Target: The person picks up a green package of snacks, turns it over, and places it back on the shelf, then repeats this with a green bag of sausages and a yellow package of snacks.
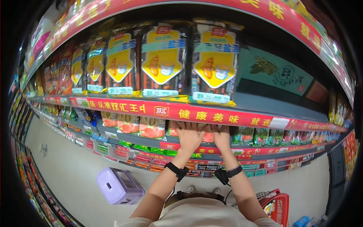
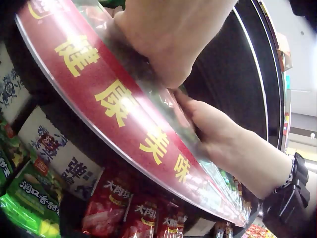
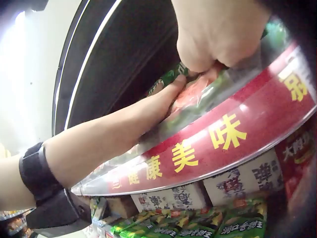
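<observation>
Both hands reach onto a shelf in the middle of the head view, just under a red label strip [image 1: 208,115]. The left hand [image 1: 190,136] and the right hand [image 1: 222,138] lie side by side, touching a pink-and-green packet [image 1: 208,137] that shows in the gap between them. The thumbs point inward across it; the fingertips are hidden, so whether the fingers grip or only press, I cannot tell. In the right wrist view the left thumb rests along the packet's left edge.

Similar packets [image 1: 152,126] stand left of the hands, and green packets [image 1: 261,136] to the right. On the shelf above, yellow-fronted sausage bags [image 1: 162,62] fill the upper centre, with a pale green box [image 1: 276,72] at upper right. A purple stool [image 1: 109,185] stands on the floor at lower left; a red cart [image 1: 281,208] shows at lower right.
</observation>
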A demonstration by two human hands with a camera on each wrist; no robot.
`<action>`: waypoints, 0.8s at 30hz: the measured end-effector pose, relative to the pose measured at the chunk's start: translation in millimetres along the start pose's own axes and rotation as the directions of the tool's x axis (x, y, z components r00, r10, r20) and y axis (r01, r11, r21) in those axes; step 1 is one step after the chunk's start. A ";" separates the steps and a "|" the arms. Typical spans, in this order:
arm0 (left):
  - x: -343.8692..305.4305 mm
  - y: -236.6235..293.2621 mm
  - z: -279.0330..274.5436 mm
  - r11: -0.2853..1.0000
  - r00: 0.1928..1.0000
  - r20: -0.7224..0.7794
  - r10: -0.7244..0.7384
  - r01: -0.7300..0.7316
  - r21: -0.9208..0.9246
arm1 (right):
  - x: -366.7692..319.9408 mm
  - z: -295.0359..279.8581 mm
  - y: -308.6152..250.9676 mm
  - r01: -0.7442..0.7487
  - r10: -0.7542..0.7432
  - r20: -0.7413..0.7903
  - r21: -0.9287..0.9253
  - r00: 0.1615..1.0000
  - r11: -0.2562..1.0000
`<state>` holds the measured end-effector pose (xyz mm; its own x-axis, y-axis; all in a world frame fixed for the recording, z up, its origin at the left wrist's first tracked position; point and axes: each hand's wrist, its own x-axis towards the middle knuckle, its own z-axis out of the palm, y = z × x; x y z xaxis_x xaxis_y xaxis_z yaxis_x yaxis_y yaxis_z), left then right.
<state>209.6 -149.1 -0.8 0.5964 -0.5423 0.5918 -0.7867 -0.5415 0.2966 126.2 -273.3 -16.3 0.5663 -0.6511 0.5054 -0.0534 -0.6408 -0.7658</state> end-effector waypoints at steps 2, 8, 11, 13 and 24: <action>-0.4 -1.0 0.6 1.000 1.000 0.020 0.002 -0.002 -0.008 | 0.9 -0.8 6.4 -0.023 0.030 0.098 -0.073 0.995 0.997; 0.0 -9.3 -4.1 0.998 0.970 -0.234 -0.060 0.057 -0.020 | -1.6 7.6 6.4 0.077 -0.093 -0.079 -0.187 0.993 0.979; 2.6 -7.5 -16.1 0.991 0.939 -0.321 -0.127 0.105 -0.084 | 1.3 9.3 7.9 0.084 -0.090 -0.054 -0.102 0.994 0.991; 1.7 -8.1 -17.0 0.985 0.937 -0.319 -0.144 0.105 -0.136 | 0.8 7.7 8.9 0.010 -0.010 -0.003 -0.058 1.000 0.998; -2.6 -14.9 -15.5 0.954 0.889 -0.379 -0.258 0.173 -0.245 | -0.6 6.1 -2.1 -0.050 0.050 -0.001 0.071 0.999 0.996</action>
<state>217.4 -129.7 4.9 0.6726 -0.0990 0.7333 -0.6867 -0.4527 0.5687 131.0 -269.1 -17.4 0.5621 -0.6828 0.4668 -0.0232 -0.5772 -0.8163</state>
